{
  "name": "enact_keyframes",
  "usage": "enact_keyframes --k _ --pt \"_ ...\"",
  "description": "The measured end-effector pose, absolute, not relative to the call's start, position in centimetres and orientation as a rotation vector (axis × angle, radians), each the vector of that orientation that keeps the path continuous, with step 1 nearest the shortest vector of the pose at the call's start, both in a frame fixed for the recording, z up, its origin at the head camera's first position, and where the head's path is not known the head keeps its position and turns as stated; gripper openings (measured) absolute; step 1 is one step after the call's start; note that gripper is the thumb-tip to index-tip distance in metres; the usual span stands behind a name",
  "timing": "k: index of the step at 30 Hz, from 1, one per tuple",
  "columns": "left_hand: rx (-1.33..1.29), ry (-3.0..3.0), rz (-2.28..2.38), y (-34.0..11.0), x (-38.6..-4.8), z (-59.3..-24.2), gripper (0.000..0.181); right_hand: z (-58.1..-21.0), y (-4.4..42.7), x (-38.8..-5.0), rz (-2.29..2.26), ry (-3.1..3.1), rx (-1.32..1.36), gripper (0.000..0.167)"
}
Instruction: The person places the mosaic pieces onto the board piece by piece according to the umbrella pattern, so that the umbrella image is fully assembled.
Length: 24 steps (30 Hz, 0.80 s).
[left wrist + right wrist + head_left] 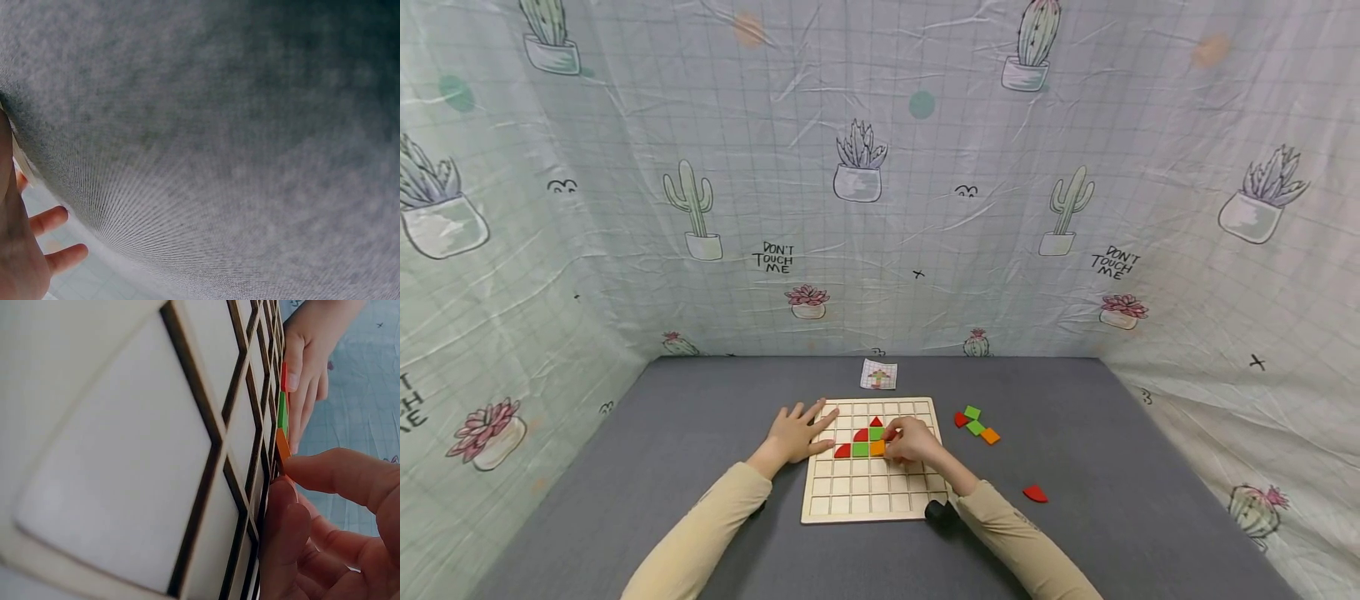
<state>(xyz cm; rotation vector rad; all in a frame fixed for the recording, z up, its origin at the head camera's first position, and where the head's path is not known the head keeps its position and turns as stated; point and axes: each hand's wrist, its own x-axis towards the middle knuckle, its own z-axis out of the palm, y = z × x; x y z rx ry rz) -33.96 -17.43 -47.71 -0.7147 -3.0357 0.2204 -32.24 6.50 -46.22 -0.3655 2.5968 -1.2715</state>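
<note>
A square wooden grid board [842, 505] lies on the table. My left hand [792, 435] rests with spread fingers on its left edge; the left wrist view shows a few fingers [65, 257] at the side. On the board sit red pieces, including a quarter-round one [842, 451], a red triangle [876, 422] and green squares [860, 450]. My right hand [913, 440] is over the middle of the board, its thumb and index finger pinching the right edge of an orange square tile [877, 449]. In the right wrist view that orange tile [283, 446] meets the index fingertip, next to a green one.
Right of the board lies a loose group with green squares [972, 412], a red piece [961, 420] and an orange square [991, 436]. A red quarter-round piece [1035, 493] lies nearer. Behind the board is a small patterned card [878, 375]; a printed curtain surrounds the grey table [700, 433].
</note>
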Motion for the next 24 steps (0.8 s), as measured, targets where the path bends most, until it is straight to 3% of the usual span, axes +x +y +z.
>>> enact_keyframes --k 24 --pt "-0.732 -3.015 0.212 -17.4 -33.54 -47.36 0.058 -45.77 7.16 -31.97 -1.365 2.532 -0.49 0.022"
